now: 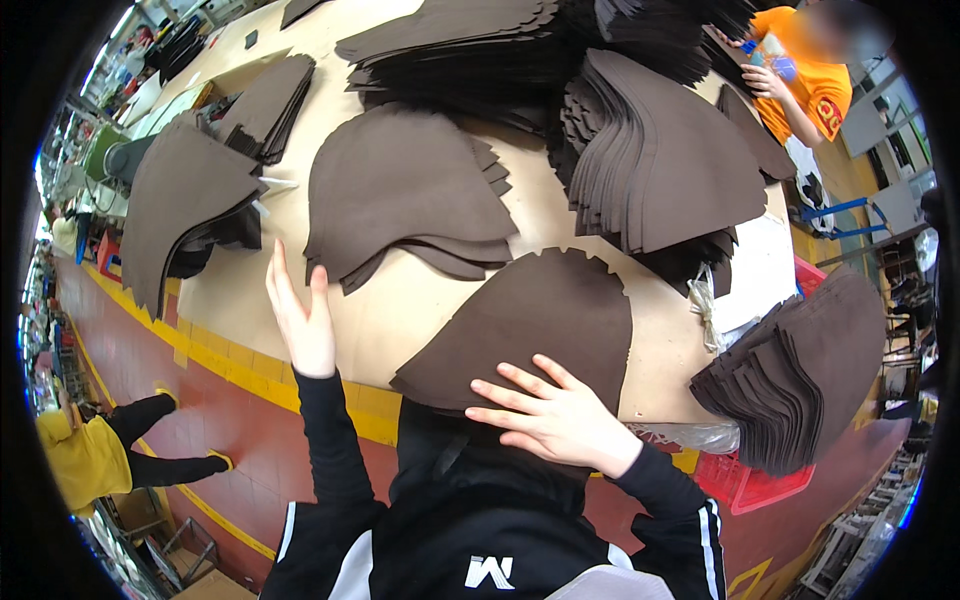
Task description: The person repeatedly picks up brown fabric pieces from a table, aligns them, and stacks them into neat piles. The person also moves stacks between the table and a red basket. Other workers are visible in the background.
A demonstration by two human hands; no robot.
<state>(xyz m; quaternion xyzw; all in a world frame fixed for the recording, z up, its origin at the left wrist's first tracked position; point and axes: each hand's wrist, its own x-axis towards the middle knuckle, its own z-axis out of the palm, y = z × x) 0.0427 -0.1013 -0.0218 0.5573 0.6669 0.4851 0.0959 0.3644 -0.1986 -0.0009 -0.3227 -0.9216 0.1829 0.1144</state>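
A dark brown cut piece [545, 320] of sheet material lies flat at the table's near edge, its curved far edge notched. On its lower part my right hand [555, 412] rests with fingers spread. My left hand [303, 320] is raised at the left, fingers stretched out and holding nothing. It is nearest to a small stack of similar brown pieces [400, 195] just beyond it. Whether the material is leather or fabric I cannot tell.
Fanned stacks of brown pieces stand at the left [180, 195], far middle [460, 60] and right [670, 150]. Another stack [800, 375] sits at the right over a red crate [745, 485]. A co-worker in orange [815, 75] stands far right; a person in yellow [85, 465] is at left.
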